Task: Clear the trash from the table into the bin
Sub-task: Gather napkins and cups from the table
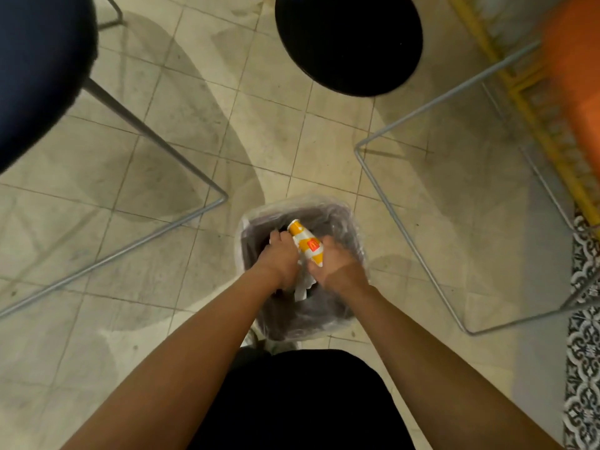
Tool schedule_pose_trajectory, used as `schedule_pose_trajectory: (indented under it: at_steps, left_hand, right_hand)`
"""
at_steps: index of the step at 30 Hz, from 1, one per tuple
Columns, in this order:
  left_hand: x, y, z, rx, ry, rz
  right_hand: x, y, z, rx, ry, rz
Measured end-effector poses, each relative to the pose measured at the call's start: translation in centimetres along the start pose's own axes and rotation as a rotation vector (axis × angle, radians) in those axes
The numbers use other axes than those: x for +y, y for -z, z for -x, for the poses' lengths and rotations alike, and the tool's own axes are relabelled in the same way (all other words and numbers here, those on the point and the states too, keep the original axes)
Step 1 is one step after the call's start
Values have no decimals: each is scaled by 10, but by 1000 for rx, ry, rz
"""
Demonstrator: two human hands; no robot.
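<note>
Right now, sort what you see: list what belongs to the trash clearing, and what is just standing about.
Job: yellow-and-white paper cup in the right hand; crumpled white paper in the left hand; plastic-lined grey bin beneath them.
Standing about: round black stool seat; dark blue seat; orange seat.

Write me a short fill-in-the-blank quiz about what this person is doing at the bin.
1. The crumpled paper cup is white and ____.
2. It is gripped by ____ hands, the left hand and the right hand.
3. The hands hold it over the plastic-lined bin, which stands on a ____ floor.
Missing words: yellow; two; tiled.
</note>
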State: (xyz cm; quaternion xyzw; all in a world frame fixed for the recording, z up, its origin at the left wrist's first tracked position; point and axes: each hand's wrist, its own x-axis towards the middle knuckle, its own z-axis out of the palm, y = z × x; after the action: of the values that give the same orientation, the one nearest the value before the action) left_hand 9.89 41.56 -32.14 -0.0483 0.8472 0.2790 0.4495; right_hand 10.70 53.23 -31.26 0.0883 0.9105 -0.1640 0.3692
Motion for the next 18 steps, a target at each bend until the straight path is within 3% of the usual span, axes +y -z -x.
schedule_pose_trajectory:
  at_steps: [9,18]
  left_hand:
    - [-18,-25,-47,55,23,-28]
    - [-18,-17,-31,122,-43,-51]
  right_hand:
    - [8,-30,-39,-71,14,73]
    - [4,-22,-31,-51,60,76]
